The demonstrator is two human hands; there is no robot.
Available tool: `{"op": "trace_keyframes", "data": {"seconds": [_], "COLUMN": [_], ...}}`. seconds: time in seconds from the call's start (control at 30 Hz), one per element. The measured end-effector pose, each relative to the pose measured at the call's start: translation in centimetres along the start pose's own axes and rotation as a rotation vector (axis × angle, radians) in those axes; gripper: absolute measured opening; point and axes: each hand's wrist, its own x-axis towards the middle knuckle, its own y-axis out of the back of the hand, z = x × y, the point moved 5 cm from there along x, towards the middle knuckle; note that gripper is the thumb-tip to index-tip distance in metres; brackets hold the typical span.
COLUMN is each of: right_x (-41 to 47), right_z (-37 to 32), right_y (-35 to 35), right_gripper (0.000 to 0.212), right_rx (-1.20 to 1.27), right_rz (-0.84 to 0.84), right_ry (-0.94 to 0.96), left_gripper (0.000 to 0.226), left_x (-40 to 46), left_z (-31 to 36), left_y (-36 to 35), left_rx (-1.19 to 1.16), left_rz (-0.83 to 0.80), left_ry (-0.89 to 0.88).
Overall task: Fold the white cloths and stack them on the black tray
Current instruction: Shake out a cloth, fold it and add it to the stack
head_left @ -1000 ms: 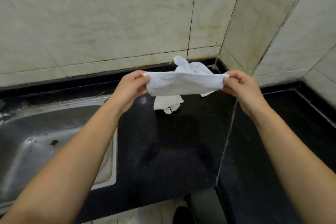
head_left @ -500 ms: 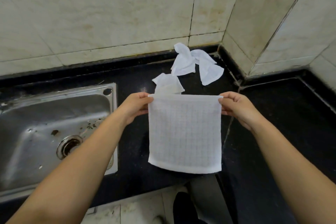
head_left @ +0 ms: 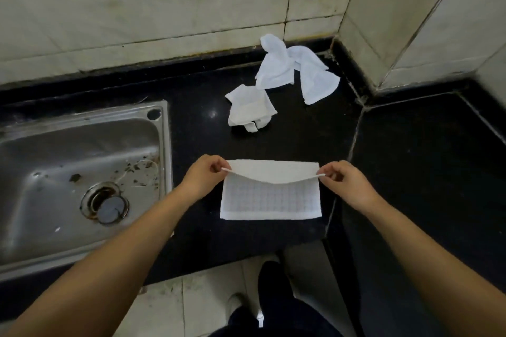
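A white waffle-weave cloth [head_left: 269,201] lies flat on the black counter near its front edge. My left hand [head_left: 204,179] pinches its far left corner and my right hand [head_left: 342,180] pinches its far right corner, and the far edge curls back toward me over the cloth. Further back lie two crumpled white cloths: one [head_left: 250,108] in the middle of the counter, another [head_left: 294,68] against the wall corner. No black tray is in view.
A steel sink [head_left: 82,172] with a dirty drain sits sunk in the counter [head_left: 410,159] to the left. Tiled walls close off the back and the right corner. The floor and a shoe show below the counter's front edge.
The cloth hung in the air from both hands before. It now rests on the counter, and both hands have lowered and drawn the far edge back over it.
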Motion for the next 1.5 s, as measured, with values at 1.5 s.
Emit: {"op": "trace_keyframes", "data": {"seconds": [1.5], "right_x": [4.5], "right_z": [-0.3], "right_y": [-1.9], "right_gripper": [0.008], "right_rx": [-0.417], "right_rz": [-0.254], "right_ry": [-0.083], "left_gripper": [0.026], "left_x": [-5.1], "left_z": [11.4], "left_y": [-16.8], "left_rx": [0.619], "left_rz": [-0.2], "left_ry": [-0.465]}}
